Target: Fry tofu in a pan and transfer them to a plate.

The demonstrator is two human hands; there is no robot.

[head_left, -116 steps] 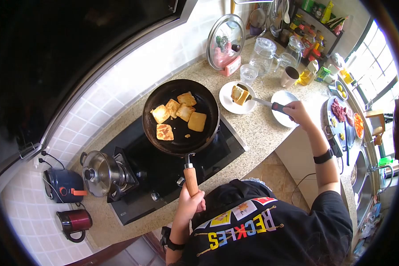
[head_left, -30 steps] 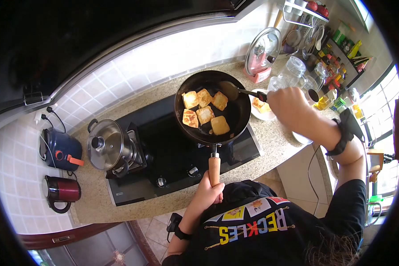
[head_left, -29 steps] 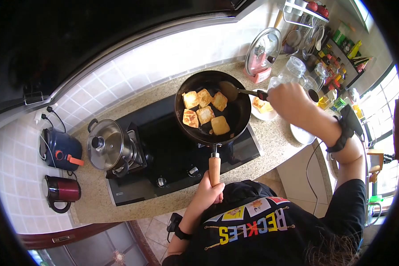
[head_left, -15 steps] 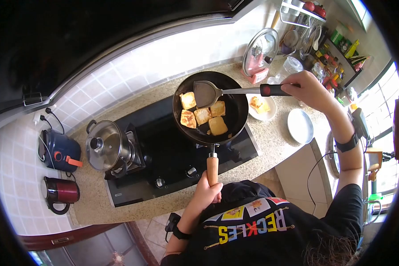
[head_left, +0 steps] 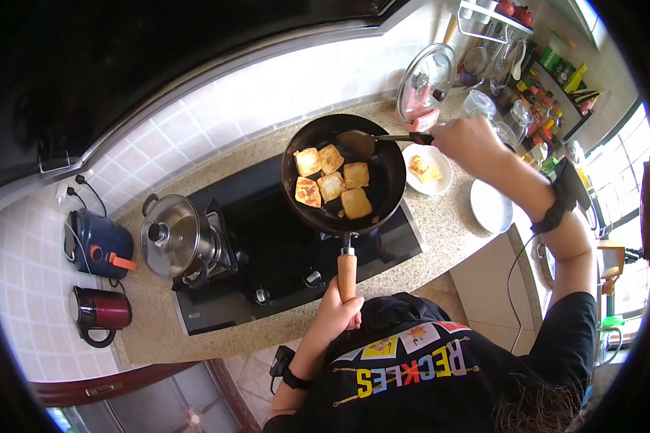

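My left hand (head_left: 340,312) is closed around the wooden handle (head_left: 347,274) of a dark frying pan (head_left: 388,189). In the pan lie several browned, square slices of what looks like tofu (head_left: 331,186), apart from the spatula. My right hand (head_left: 466,144) grips a metal spatula (head_left: 359,144) by its dark handle; the blade is tilted and sits inside the pan near its far right wall. A white plate (head_left: 440,189) with browned pieces rests beside the pan, below my right hand.
A lidded steel pot (head_left: 172,234) stands on the left burner of the black stove (head_left: 267,231). An upright glass lid (head_left: 426,79) leans in a pink holder behind the pan. Another white plate (head_left: 492,206) is at right; a kettle (head_left: 102,315) is far left.
The spatula has turned and drawn back right from over the slices, uncovering one at the top of the group. My right hand shifted left and down. My left hand stays put.
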